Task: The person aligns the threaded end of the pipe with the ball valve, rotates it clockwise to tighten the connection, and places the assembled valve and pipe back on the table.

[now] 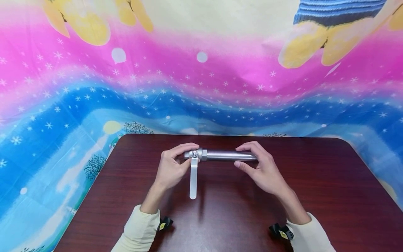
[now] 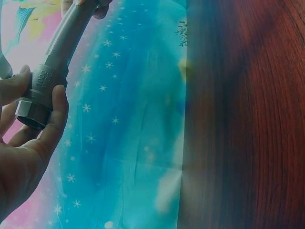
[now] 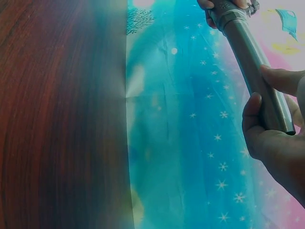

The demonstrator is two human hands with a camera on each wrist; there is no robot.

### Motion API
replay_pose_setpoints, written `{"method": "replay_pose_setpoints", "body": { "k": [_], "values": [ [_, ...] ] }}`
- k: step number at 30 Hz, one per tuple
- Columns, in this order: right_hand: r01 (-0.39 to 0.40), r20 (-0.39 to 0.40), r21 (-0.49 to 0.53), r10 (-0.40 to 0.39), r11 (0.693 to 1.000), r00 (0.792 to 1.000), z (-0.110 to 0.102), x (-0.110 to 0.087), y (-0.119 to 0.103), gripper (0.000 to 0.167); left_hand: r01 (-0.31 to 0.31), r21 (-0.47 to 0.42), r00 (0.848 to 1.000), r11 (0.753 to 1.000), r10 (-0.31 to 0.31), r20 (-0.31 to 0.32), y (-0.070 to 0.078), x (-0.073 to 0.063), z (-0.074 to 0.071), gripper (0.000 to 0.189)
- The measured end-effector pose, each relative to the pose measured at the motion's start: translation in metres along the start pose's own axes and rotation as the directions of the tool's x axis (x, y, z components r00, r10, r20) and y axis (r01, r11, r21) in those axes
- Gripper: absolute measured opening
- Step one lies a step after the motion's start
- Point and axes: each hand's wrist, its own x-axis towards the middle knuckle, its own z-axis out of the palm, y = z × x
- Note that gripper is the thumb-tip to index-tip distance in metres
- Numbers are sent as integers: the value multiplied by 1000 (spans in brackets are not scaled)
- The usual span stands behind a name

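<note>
A metal ball valve (image 1: 195, 154) with a flat lever handle (image 1: 193, 180) is joined to a straight steel pipe (image 1: 228, 155). The pipe lies level across the head view, held up off the table, and the lever points toward the person. My left hand (image 1: 171, 168) grips the valve body between thumb and fingers; in the left wrist view the valve's hexagonal open end (image 2: 33, 113) shows near the palm. Around the pipe's far right part, my right hand (image 1: 264, 169) holds on with thumb and fingers, and the pipe's end (image 3: 286, 126) shows in the right wrist view.
Beneath the hands is a dark red-brown wooden table (image 1: 226, 217) with rounded far corners. A patterned cloth (image 1: 201, 94) in pink and blue hangs behind it and along its sides. Black wrist camera mounts (image 1: 165, 223) sit at both cream sleeves (image 1: 138, 227).
</note>
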Motion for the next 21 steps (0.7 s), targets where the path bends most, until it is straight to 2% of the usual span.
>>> {"method": "replay_pose_setpoints", "body": {
  "k": [21],
  "values": [
    [-58, 51, -36, 60, 998, 997, -2, 0, 0, 31, 15, -11, 1000, 1000, -15, -3, 1, -1, -1, 40]
  ]
}}
